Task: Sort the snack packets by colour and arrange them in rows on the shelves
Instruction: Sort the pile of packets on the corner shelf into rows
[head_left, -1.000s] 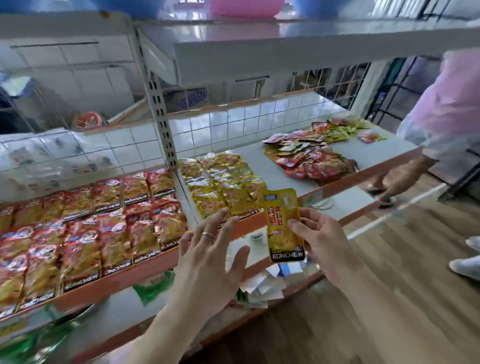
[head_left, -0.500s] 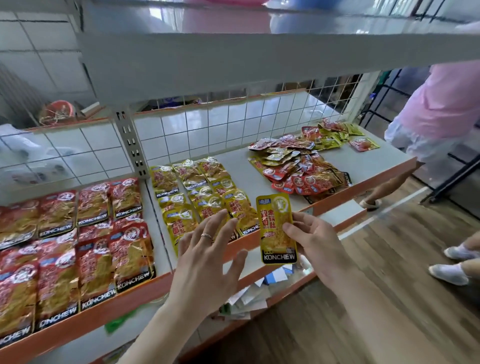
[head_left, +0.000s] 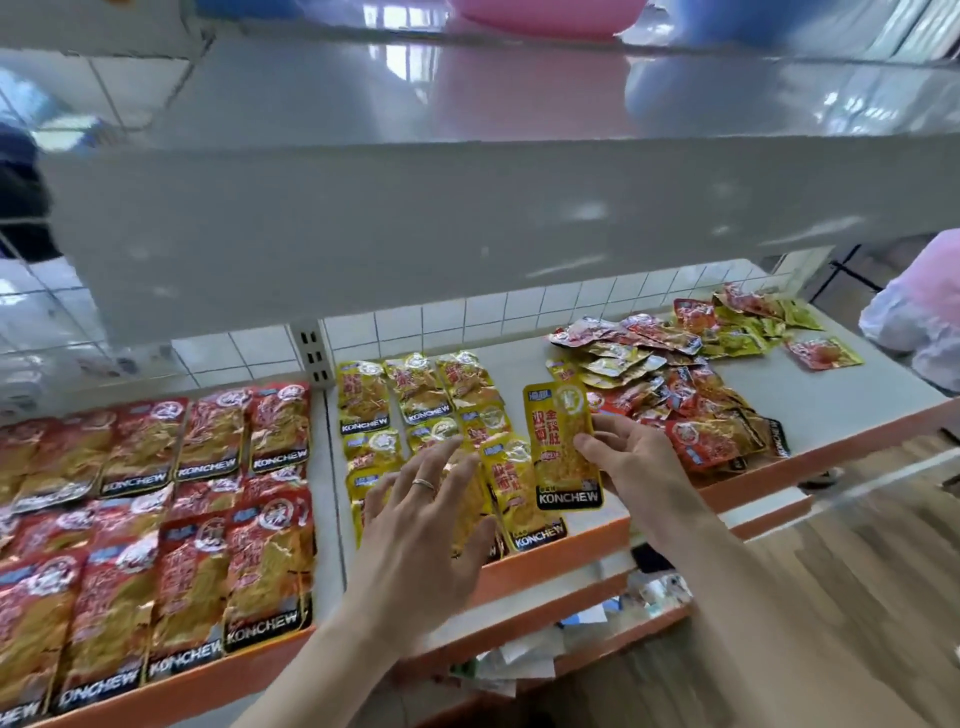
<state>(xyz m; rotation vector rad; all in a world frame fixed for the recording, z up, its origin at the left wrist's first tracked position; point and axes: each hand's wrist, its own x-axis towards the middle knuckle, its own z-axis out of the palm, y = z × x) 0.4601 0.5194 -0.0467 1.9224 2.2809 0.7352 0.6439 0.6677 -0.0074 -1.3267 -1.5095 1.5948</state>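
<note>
Right now the yellow foil snack packet (head_left: 563, 447) stands upright in your right grip (head_left: 631, 457), pinched by its right edge between thumb and fingers. It sits low over the front of the white, orange-edged shelf (head_left: 810, 395), just beside the last column of the yellow packet rows (head_left: 415, 410). Your left grip (head_left: 426, 525) is spread with straight fingers over those rows and holds nothing; whether it presses on them is unclear.

By my reading you are past halfway. The red packet rows (head_left: 156, 493) fill the left bay neatly, and yellow has about three columns laid. What remains is the mixed heap of red and yellow packets (head_left: 675, 384) on the right, with a few strays behind it.

Your left grip covers the front yellow packets and the red rows run off the picture's left edge, so no count is possible. The grey upper shelf (head_left: 467, 218) hides the back wall, and the lower shelf (head_left: 587, 574) is blurred.
</note>
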